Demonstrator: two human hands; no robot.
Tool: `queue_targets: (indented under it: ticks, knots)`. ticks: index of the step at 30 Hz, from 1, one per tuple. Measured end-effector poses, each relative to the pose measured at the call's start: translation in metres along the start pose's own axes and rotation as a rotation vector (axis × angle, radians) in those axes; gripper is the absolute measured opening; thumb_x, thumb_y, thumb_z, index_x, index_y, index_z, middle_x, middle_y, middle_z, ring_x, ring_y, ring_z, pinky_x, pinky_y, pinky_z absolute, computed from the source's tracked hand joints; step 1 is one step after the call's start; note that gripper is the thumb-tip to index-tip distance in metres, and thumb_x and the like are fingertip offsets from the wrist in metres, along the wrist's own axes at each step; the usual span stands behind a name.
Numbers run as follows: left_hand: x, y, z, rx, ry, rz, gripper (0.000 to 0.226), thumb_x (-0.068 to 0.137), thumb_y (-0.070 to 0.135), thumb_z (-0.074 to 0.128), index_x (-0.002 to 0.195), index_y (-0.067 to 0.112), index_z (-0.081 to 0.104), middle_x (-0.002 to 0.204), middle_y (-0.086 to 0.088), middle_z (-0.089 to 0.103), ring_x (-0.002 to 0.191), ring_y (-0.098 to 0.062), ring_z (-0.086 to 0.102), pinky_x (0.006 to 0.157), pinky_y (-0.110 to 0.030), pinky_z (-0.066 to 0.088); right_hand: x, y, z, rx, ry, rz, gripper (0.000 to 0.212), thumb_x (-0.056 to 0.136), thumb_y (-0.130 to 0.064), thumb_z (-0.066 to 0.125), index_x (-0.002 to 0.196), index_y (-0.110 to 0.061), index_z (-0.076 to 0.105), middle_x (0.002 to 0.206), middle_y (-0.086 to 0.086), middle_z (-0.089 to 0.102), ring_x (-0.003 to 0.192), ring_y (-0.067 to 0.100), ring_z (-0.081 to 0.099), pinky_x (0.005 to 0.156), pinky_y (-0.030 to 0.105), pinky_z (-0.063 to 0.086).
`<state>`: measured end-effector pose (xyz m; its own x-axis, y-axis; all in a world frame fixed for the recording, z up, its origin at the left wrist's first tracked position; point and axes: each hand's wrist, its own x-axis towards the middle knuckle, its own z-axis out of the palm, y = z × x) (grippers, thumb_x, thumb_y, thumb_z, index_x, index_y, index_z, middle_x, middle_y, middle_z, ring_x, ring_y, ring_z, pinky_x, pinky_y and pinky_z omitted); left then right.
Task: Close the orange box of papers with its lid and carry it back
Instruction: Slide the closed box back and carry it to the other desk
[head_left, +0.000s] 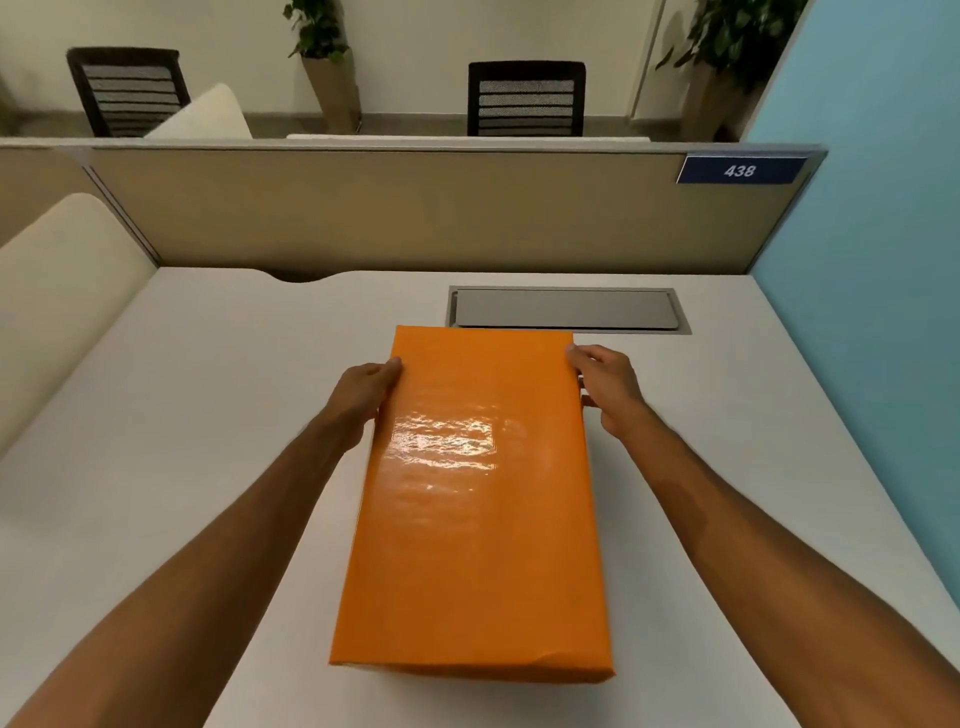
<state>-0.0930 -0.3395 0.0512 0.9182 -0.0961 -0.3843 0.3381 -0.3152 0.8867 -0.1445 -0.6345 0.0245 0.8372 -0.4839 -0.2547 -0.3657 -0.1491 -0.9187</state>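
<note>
Orange lid (475, 499) grasped at far corners: left hand (363, 400) and right hand (605, 389) both pinching its edges, lid covering box on desk (182, 415). Box body hidden beneath; seating depth not visible. Risk: lid alone lifting if gripped above box wall, or glossy wrap slipping; near end unsupported, could tip. Readable: blue plate (740, 170), beyond right hand, "438".

Under your hands the orange lid (475, 499) looks like glossy wrapped paper, slightly rippled where it catches the light. The desk (171, 415) you work on is a smooth, matt pale laminate. Its cable hatch (566, 309) looks like brushed grey metal. The partition (389, 213) ahead seems to be matt beige cloth.
</note>
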Motion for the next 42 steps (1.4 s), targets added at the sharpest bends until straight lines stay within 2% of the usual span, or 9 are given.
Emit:
queue_targets:
  ticks: [3,8,15,19,29,31,34,39,42]
  knots:
    - [0.012,0.0,0.001,-0.006,0.017,-0.009,0.053,0.098,0.045,0.05,0.131,0.004,0.058,0.114,-0.006,0.062,0.104,-0.028,0.06,0.088,-0.043,0.046,0.007,-0.002,0.004,0.01,0.02,0.019,0.039,0.096,-0.042,0.06,0.126,-0.018,0.063,0.119,0.008,0.068,0.103,0.031,0.066,0.084,0.049,0.059]
    - [0.018,-0.006,0.0,-0.051,0.02,-0.032,0.056,0.095,0.047,0.056,0.132,0.005,0.059,0.126,-0.012,0.065,0.107,-0.029,0.062,0.101,-0.051,0.047,0.015,0.005,0.006,0.029,0.032,0.073,0.038,0.094,-0.039,0.064,0.125,-0.018,0.065,0.119,0.009,0.069,0.105,0.031,0.066,0.086,0.052,0.058]
    - [0.026,-0.011,0.001,-0.077,-0.025,-0.067,0.056,0.098,0.044,0.051,0.138,0.005,0.053,0.134,-0.011,0.06,0.11,-0.029,0.059,0.099,-0.046,0.045,0.019,0.007,0.012,0.016,0.075,0.083,0.032,0.095,-0.033,0.064,0.12,-0.014,0.067,0.11,0.006,0.068,0.1,0.028,0.065,0.076,0.043,0.056]
    - [0.025,-0.008,-0.002,-0.097,-0.052,-0.098,0.058,0.097,0.045,0.052,0.14,0.005,0.05,0.143,-0.015,0.055,0.127,-0.037,0.054,0.109,-0.056,0.04,0.016,0.006,0.017,-0.014,0.109,0.083,0.034,0.095,-0.035,0.063,0.121,-0.014,0.067,0.112,0.008,0.068,0.098,0.027,0.064,0.075,0.042,0.055]
    - [0.008,-0.008,-0.011,0.067,-0.026,0.013,0.065,0.097,0.047,0.052,0.147,0.007,0.044,0.148,-0.015,0.051,0.13,-0.038,0.052,0.104,-0.056,0.045,-0.01,0.005,0.012,-0.07,0.073,0.065,0.049,0.096,-0.048,0.056,0.133,-0.016,0.059,0.128,0.011,0.065,0.107,0.028,0.063,0.082,0.046,0.057]
    - [-0.002,-0.015,-0.016,0.068,-0.016,0.044,0.057,0.099,0.035,0.055,0.147,0.006,0.044,0.145,-0.014,0.054,0.129,-0.036,0.053,0.103,-0.053,0.046,-0.023,0.009,0.01,-0.084,0.061,0.047,0.049,0.097,-0.042,0.057,0.138,-0.015,0.056,0.134,0.011,0.062,0.111,0.029,0.062,0.089,0.048,0.055]
    - [-0.022,-0.029,-0.022,0.072,-0.023,0.078,0.046,0.099,0.024,0.056,0.141,0.004,0.052,0.129,-0.01,0.062,0.119,-0.031,0.06,0.099,-0.047,0.05,-0.045,0.018,0.003,-0.067,0.064,0.035,0.045,0.097,-0.035,0.06,0.138,-0.017,0.056,0.133,0.01,0.062,0.109,0.027,0.062,0.086,0.046,0.055]
    - [-0.053,-0.062,-0.032,0.02,-0.005,0.115,0.036,0.097,0.022,0.061,0.128,0.005,0.065,0.12,-0.012,0.071,0.103,-0.029,0.069,0.094,-0.049,0.055,-0.089,0.037,-0.006,-0.005,0.084,0.05,0.039,0.094,-0.029,0.066,0.131,-0.017,0.062,0.126,0.008,0.066,0.108,0.028,0.065,0.082,0.043,0.058]
    - [-0.066,-0.076,-0.032,-0.029,-0.008,0.095,0.04,0.096,0.026,0.062,0.131,0.006,0.063,0.116,-0.012,0.072,0.101,-0.03,0.07,0.089,-0.048,0.058,-0.114,0.048,-0.009,0.038,0.088,0.066,0.041,0.093,-0.031,0.068,0.131,-0.017,0.064,0.125,0.008,0.067,0.11,0.028,0.065,0.09,0.053,0.057]
